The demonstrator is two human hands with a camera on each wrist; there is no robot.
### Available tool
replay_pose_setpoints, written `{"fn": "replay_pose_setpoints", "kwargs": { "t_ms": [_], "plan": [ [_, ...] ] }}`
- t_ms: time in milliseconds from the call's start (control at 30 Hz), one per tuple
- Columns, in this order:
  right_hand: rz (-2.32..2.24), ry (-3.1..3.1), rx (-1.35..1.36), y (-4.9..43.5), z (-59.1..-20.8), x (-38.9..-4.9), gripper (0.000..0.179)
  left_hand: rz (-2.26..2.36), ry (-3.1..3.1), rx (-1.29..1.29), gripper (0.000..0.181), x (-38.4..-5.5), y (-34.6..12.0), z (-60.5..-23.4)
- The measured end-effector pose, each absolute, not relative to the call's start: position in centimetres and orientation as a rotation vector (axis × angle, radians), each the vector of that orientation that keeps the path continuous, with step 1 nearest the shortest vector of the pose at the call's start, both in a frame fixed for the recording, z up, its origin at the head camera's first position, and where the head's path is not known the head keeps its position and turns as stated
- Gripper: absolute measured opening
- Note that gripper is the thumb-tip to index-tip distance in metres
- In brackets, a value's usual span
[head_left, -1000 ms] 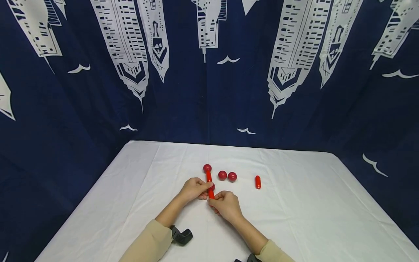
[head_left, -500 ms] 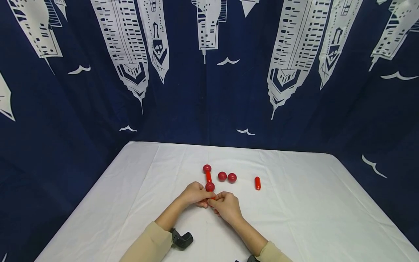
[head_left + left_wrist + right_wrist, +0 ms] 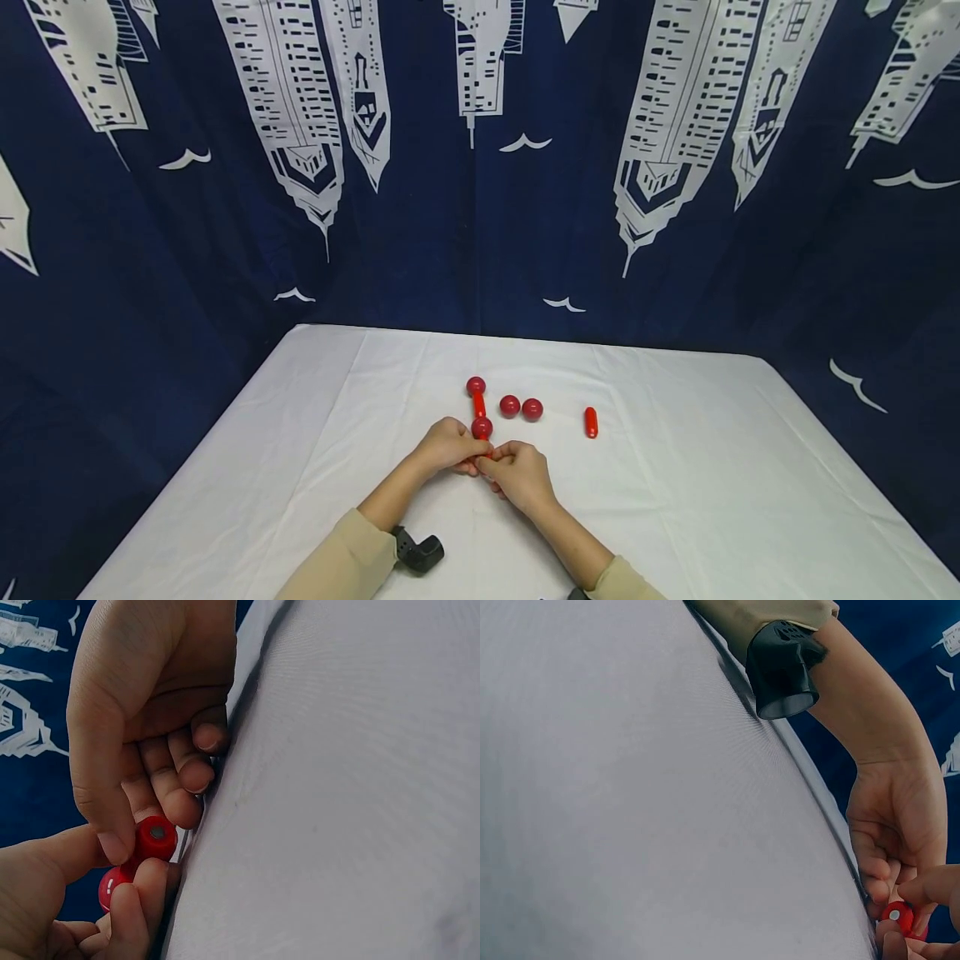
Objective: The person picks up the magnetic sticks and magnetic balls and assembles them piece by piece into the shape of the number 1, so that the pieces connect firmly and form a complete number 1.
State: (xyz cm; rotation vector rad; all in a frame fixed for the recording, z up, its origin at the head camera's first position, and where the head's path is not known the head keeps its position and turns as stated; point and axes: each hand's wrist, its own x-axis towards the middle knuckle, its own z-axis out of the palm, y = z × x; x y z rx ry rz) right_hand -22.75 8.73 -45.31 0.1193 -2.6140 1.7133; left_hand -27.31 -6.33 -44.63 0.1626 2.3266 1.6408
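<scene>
In the head view, a red rod joins a far red ball to a nearer red ball, in a line on the white cloth. A second red rod runs from the nearer ball towards the person; its near end shows a grey metal dot. My left hand pinches this rod close to the ball. From the other side, my right hand pinches it with thumb and fingers at the near end. Fingers hide most of the rod in the head view.
Two loose red balls sit side by side just right of the joined pieces. Farther right lies a single red rod. The white tablecloth spreads around them, with a dark blue printed curtain behind.
My left hand has slid nearer the person, from over the nearer ball down to the rod, so that ball now shows fully. The right hand stays nearly in place.
</scene>
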Motion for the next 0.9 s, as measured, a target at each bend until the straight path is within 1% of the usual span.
{"fn": "replay_pose_setpoints", "kwargs": {
  "t_ms": [267,467,900],
  "plan": [
    [1.697,-2.622,0.115,8.7,-45.3,-22.7,0.021,1.659,2.367,0.175,0.026,-27.7,-6.4,-45.0],
    [1.689,-2.625,0.109,8.6,-45.4,-22.8,0.018,1.662,2.437,0.17,0.029,-27.8,-6.6,-45.0],
    [1.727,-2.636,0.138,8.7,-44.7,-22.9,0.019,1.769,2.43,0.146,0.025,-28.5,-6.8,-45.7]
  ]
}}
